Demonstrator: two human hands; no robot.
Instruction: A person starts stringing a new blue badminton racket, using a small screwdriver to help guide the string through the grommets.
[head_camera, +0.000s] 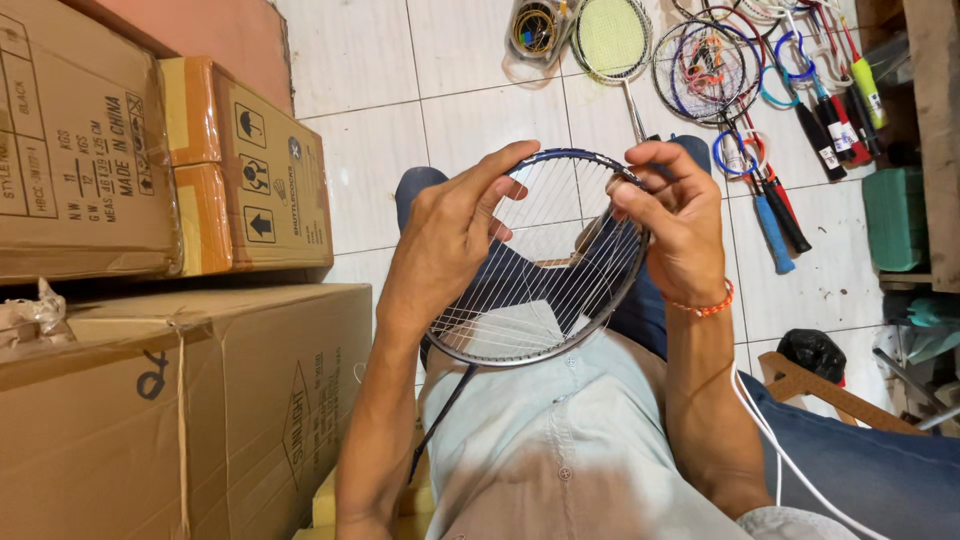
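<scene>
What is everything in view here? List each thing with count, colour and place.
racket frame: one, dark, partly strung with white string, held over the lap.
cardboard boxes: four, brown, stacked at left.
spare rackets: a pile, count unclear, mixed colours, on the floor at top right.
string coil: one, yellow and dark, top centre.
tiled floor: white, behind everything.
black bag: one, on the floor at right.
white cord: one, across the right thigh.
bracelet: one, orange, on the right wrist.
left hand: fingers on the frame's left rim.
right hand: fingers pinching at the right rim.
</scene>
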